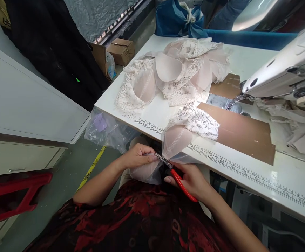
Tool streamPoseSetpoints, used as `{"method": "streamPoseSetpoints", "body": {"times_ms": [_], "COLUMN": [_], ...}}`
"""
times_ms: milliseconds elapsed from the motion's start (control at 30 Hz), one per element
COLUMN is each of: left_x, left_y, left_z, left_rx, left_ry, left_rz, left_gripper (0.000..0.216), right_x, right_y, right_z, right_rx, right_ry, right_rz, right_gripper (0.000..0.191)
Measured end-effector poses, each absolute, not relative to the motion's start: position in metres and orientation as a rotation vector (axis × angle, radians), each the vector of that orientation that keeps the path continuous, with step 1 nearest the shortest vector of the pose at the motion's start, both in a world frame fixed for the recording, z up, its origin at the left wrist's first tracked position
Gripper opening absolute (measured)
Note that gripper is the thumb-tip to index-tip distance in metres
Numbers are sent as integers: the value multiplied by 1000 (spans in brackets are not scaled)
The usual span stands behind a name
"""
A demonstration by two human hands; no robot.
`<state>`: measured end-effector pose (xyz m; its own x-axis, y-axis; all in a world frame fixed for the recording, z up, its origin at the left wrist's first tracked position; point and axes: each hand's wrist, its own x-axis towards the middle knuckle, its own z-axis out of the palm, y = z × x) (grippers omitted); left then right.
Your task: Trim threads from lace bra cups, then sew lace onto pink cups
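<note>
My left hand [138, 156] is closed in a pinch on the edge of a sheer, pale pink bra piece [147, 172] over my lap. Red-handled scissors [180, 184] are gripped in my right hand [194, 178], their metal blades pointing up and left to the cloth close by my left fingertips. Whether the blades are closed on the cloth I cannot tell. A bra cup with white lace [178, 138] hangs over the table's front edge, just above the scissors.
Lace bra pieces [168, 68] lie heaped on the white table [147, 112], which has a printed ruler along its edge. A sewing machine [286, 59] stands right, with brown cardboard [244, 131] before it. A plastic bag [107, 129] hangs left; a red stool [15, 196] stands lower left.
</note>
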<state>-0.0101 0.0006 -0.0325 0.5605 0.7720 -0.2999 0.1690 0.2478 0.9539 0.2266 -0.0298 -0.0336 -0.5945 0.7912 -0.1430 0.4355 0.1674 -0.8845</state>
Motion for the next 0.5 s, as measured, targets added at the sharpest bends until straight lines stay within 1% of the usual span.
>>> {"method": "streamPoseSetpoints", "body": {"times_ms": [267, 400, 500], "left_x": [-10, -9, -8], "left_y": [1, 2, 2], "left_z": [-31, -28, -26], "left_rx": [1298, 1280, 1289], "left_ry": [955, 942, 951], "left_rz": [480, 446, 434], "left_gripper": [42, 44, 42], "right_x": [227, 228, 229], "right_y": [-31, -32, -32], "right_z": [-37, -41, -43], "right_rx": [-1141, -1141, -1129], "right_ry": [-2093, -2082, -2064], "right_rz": [1408, 1388, 1374], "right_gripper": [44, 37, 33]}}
